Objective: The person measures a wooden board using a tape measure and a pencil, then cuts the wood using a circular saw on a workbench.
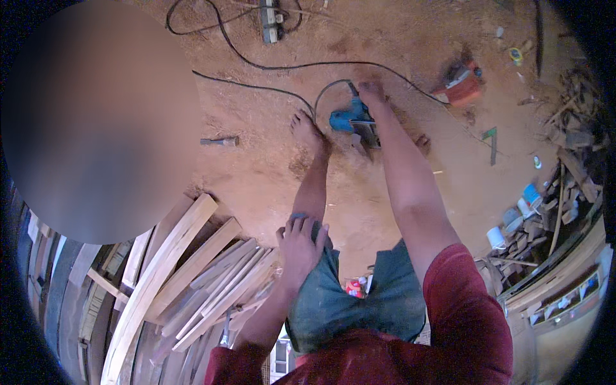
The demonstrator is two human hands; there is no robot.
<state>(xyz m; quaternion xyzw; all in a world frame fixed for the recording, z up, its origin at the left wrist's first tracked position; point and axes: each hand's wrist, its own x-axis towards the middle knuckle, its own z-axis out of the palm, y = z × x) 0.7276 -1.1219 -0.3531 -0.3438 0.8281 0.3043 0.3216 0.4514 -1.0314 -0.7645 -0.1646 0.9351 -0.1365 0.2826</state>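
My left hand (301, 246) rests on my left knee, over the dark green shorts, with its fingers spread. My right arm stretches far forward to a blue circular saw (350, 120) that is low at the ground in front of me. Around the saw's handle my right hand (372, 94) is closed, though its fingers are blurred and partly hidden. The saw's metal base plate (366, 133) faces toward me, beside my bare left foot (308, 133). A black cord (328, 85) runs from the end of the handle.
Stacked timber (163, 276) lies at the near left. A power strip (269, 22) and looping cable lie at the far side. On the right are a red-orange tool (459, 86), a green-handled square (493, 146) and wood offcuts (574, 173). A chisel-like tool (220, 141) lies left of my foot.
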